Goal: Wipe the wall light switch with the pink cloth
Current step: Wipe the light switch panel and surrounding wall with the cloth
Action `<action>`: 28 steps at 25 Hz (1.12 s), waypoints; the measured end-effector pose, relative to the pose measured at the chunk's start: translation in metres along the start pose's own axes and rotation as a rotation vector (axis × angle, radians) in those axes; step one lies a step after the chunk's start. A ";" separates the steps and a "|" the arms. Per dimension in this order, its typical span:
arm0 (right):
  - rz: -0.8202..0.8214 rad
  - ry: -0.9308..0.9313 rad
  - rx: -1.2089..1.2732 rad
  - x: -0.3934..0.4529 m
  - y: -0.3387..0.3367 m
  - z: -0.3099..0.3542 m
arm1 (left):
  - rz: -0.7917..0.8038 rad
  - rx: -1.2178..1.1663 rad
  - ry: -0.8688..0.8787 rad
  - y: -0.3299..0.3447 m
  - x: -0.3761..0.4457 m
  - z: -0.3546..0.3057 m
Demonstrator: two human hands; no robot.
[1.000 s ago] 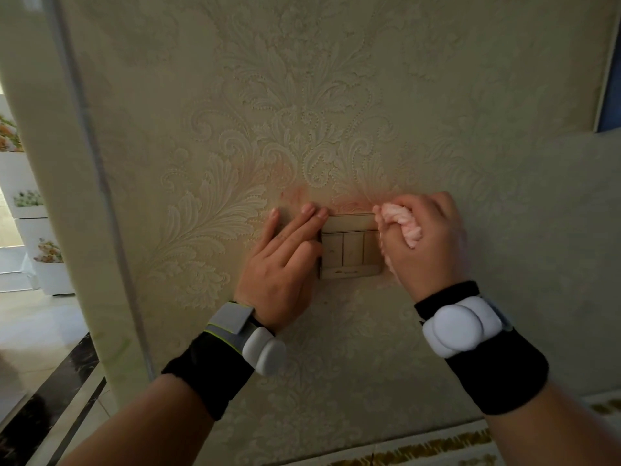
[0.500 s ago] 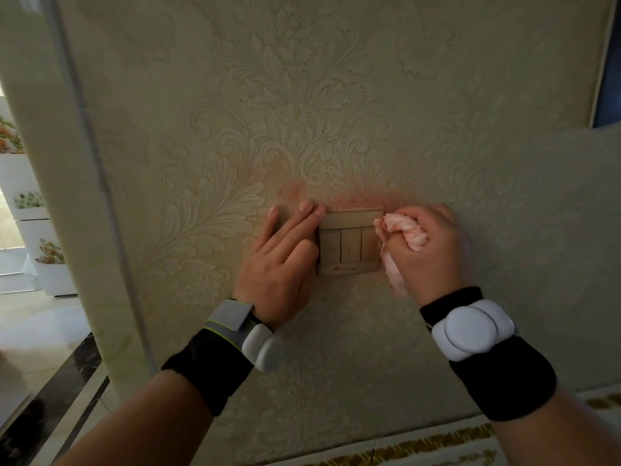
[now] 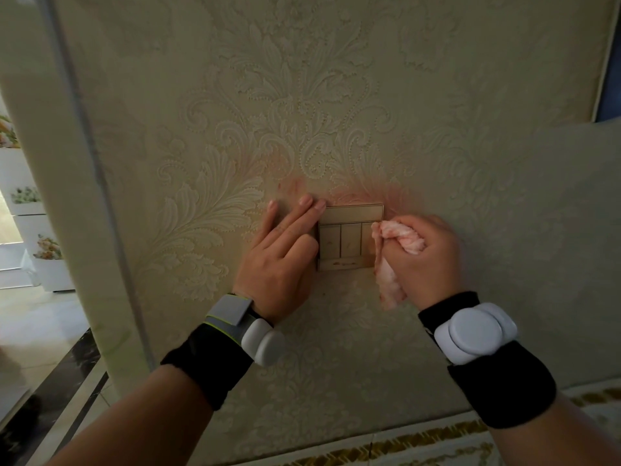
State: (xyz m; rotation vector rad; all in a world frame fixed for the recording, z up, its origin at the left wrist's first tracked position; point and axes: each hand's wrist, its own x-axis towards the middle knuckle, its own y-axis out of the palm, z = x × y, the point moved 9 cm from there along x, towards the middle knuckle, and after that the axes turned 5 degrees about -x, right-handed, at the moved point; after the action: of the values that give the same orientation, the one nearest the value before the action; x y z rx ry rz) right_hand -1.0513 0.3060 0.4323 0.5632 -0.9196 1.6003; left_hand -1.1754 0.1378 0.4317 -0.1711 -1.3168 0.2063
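Observation:
A beige wall light switch (image 3: 346,235) with three rockers sits on embossed cream wallpaper. My right hand (image 3: 426,257) is closed around a bunched pink cloth (image 3: 401,238), which presses against the switch's right edge and covers part of the right rocker. A tail of the cloth hangs below my fist. My left hand (image 3: 285,253) lies flat on the wall, fingers together, touching the switch's left edge. Small reddish marks show on the switch's lower strip.
Reddish smudges (image 3: 366,191) stain the wallpaper just above the switch. A wall corner (image 3: 97,183) runs down the left side, with white flower shelves (image 3: 30,230) and a tiled floor (image 3: 43,331) beyond. Gold-patterned trim (image 3: 437,442) runs along the bottom.
My right hand has slid the pink cloth down from the switch's top right corner to its right edge. My left hand has stayed flat beside the switch.

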 end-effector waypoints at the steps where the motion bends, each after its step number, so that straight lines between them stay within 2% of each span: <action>1: 0.012 0.017 0.016 0.000 0.000 -0.001 | 0.001 -0.002 0.003 0.000 0.000 0.000; 11: 0.080 0.157 0.156 -0.019 0.014 -0.027 | 0.007 0.001 0.008 0.002 0.000 0.000; 16: 0.103 0.146 0.147 -0.026 0.013 -0.024 | -0.004 0.003 0.012 0.000 0.001 0.000; 25: 0.029 0.150 0.144 -0.039 0.014 -0.023 | -0.004 0.018 0.019 0.001 0.001 -0.001; 28: -0.046 0.111 0.084 -0.045 0.007 -0.019 | -0.006 0.010 0.015 0.001 0.000 -0.001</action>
State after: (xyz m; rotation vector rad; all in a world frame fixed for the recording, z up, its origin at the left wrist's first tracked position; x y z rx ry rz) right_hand -1.0451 0.2949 0.3849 0.5437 -0.7549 1.6179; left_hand -1.1748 0.1385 0.4313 -0.1604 -1.3009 0.2063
